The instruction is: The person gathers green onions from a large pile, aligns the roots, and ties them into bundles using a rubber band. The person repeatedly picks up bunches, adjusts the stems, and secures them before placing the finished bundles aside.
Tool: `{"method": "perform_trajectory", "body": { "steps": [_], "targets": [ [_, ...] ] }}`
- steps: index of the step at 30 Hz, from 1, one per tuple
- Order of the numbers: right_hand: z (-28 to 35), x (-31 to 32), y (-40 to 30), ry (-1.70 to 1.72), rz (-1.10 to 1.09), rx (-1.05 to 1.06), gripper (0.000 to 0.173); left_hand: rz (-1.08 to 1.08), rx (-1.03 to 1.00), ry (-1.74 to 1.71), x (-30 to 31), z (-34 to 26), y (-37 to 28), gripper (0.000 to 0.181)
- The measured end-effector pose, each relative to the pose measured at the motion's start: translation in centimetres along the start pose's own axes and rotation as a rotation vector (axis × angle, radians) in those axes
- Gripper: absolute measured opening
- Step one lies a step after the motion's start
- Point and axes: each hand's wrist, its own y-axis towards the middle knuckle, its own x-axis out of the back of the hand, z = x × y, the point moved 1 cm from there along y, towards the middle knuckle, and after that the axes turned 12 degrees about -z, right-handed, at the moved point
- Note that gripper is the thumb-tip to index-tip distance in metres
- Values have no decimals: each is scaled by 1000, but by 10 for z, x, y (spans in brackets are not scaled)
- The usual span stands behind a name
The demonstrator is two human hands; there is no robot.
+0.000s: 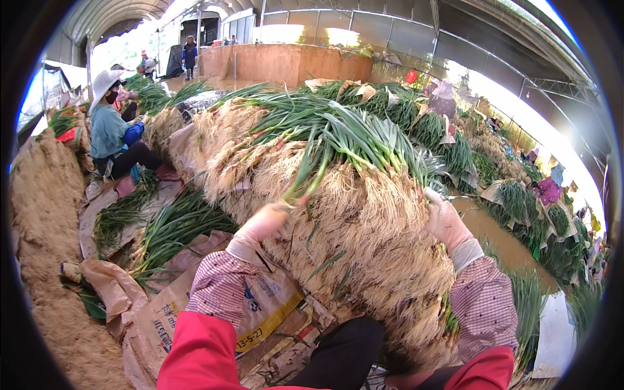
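My left hand [265, 222], in a pale thin glove and slightly blurred, grips the stem bases of a few long-leaved green plants [314, 180]. Their leaves lean up over the heap. On the right, my gloved right hand [444, 219] has its fingertips against the edge of a row of similar plants [375, 141], near a reddish stem base; whether it grips a stem cannot be made out. Between my hands rises a tall stack of plants whose long straw-coloured roots [360, 234] face me. Several loose leaves cling to this root wall.
Printed woven sacks [195, 302] cover the ground at left, with loose green plants [180, 229] on them. Another root stack [46, 209] runs along the far left. A person in a white hat [114, 124] sits nearby. Muddy water [502, 239] lies right of my stack, before more bundles [516, 202].
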Motion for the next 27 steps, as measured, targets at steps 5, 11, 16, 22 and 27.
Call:
{"method": "perform_trajectory", "body": {
  "steps": [5,11,16,22,27],
  "targets": [
    [-12,-4,15,366,-64,-430,41,-836,-305,388,6,-36,9,43],
    [-20,0,19,172,-81,-271,50,-483,-415,982,-41,-52,22,70],
    [-4,-7,10,220,6,-349,64,-145,40,56,-24,-22,62,38],
    [-38,6,26,408,-42,-439,68,103,95,-521,-27,-24,55,20],
    [-17,-8,25,276,-119,-330,48,183,318,-612,-21,-44,38,18]
  ]
}}
